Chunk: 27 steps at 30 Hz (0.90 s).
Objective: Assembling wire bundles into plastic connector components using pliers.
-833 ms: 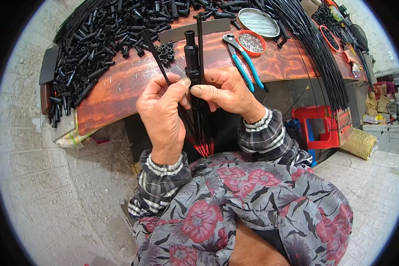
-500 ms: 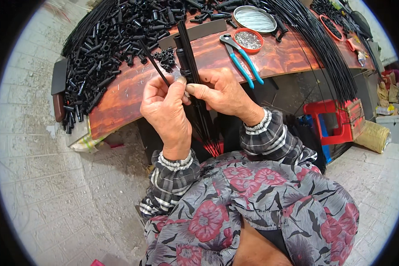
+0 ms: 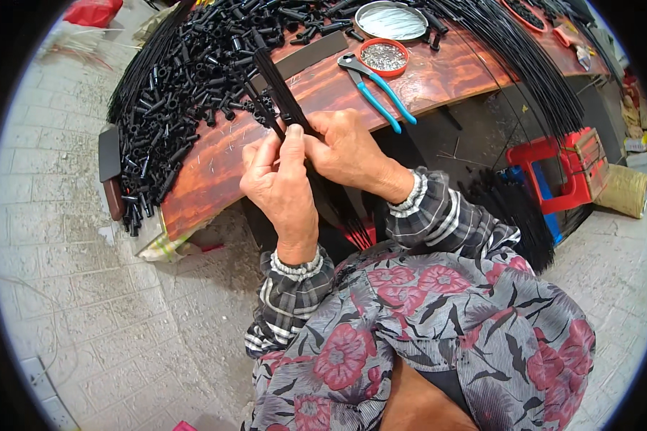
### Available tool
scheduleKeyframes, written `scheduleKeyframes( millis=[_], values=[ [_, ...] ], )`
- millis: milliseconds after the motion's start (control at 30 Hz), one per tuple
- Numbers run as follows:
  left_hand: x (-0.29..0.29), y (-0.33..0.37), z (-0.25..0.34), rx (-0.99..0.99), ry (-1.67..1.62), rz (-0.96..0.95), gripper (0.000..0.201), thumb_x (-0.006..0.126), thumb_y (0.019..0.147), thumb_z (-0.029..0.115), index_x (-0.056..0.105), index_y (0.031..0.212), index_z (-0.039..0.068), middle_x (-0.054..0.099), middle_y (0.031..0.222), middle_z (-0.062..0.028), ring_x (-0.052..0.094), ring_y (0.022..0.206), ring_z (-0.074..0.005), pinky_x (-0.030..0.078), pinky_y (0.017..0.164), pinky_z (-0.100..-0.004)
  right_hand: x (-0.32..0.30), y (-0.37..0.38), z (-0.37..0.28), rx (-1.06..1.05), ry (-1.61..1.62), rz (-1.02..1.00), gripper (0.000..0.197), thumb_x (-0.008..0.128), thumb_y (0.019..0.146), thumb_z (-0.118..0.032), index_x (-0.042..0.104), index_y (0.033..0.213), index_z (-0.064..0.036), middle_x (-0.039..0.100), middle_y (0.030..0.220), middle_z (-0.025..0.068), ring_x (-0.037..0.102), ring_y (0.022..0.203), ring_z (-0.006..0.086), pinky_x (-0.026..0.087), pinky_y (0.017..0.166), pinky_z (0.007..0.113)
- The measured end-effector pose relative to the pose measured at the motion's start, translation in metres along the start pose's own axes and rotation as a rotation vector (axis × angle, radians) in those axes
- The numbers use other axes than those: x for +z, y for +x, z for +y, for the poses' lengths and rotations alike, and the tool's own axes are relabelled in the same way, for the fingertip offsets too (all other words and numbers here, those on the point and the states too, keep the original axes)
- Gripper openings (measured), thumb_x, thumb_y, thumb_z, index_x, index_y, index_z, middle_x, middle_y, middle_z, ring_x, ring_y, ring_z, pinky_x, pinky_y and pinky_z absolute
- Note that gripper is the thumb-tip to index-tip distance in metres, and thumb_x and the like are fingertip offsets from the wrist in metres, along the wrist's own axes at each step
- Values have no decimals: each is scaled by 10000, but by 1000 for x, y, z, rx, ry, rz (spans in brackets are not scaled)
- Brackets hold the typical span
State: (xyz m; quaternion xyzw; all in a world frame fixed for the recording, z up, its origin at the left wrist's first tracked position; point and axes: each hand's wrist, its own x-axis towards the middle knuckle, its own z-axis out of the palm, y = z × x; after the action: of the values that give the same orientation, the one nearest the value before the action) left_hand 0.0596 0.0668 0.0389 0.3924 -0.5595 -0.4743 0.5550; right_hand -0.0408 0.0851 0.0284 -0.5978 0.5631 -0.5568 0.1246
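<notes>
A bundle of thin black rods (image 3: 277, 80) stands tilted in front of me, its lower ends running down toward my lap. Around it closes my right hand (image 3: 356, 156), with the thumb hidden behind the left fingers. My left hand (image 3: 284, 188) pinches a thin dark strip or rod (image 3: 264, 113) that sticks up beside the bundle. The fingertips of both hands meet there. Just beyond them lies a small cluster of black ring-shaped pieces (image 3: 261, 106), partly covered by the bundle.
On the reddish wooden table (image 3: 216, 169) lie a heap of black tubular fittings (image 3: 172, 108), blue-handled pliers (image 3: 381, 93), a red dish of small metal bits (image 3: 384, 57) and a round tin of fine white strands (image 3: 390, 20). Long black rods (image 3: 532, 79) hang over the right edge above a red stool (image 3: 546, 169).
The view has shifted slightly. The bundle now leans further left, and the black fitting seen along it earlier is mostly hidden. My hands have drawn closer together at the fingertips.
</notes>
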Motion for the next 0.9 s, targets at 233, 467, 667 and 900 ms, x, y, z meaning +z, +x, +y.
scheduleKeyframes(
  millis=[233,467,667,900],
  values=[
    [18,8,13,-2,-153,-11,81,620,774,39,595,779,-38,542,714,21,454,626,-36,387,543,-184,16,-4,-19,-87,-536,87,145,537,699,-128,537,691,17,552,634,128,571,591,265,470,466,341],
    [7,15,13,-188,-304,-42,77,576,815,59,576,778,-9,528,701,28,451,598,-40,388,522,-196,11,-4,-32,-192,-725,-111,273,552,643,-94,520,851,81,494,699,131,552,637,211,441,410,283],
    [-5,13,15,-148,-228,-137,317,389,910,323,534,846,49,522,766,-19,488,714,-108,402,637,-259,14,-10,-45,-292,-718,-118,281,558,623,-95,545,830,94,475,717,151,545,625,219,439,420,275],
    [-21,28,-2,-251,-727,9,273,454,883,270,520,900,6,520,733,-45,458,580,-124,373,510,-275,-16,-5,-44,-215,-440,-119,193,589,741,-178,565,700,9,546,655,95,572,584,244,439,464,337]
  ],
)
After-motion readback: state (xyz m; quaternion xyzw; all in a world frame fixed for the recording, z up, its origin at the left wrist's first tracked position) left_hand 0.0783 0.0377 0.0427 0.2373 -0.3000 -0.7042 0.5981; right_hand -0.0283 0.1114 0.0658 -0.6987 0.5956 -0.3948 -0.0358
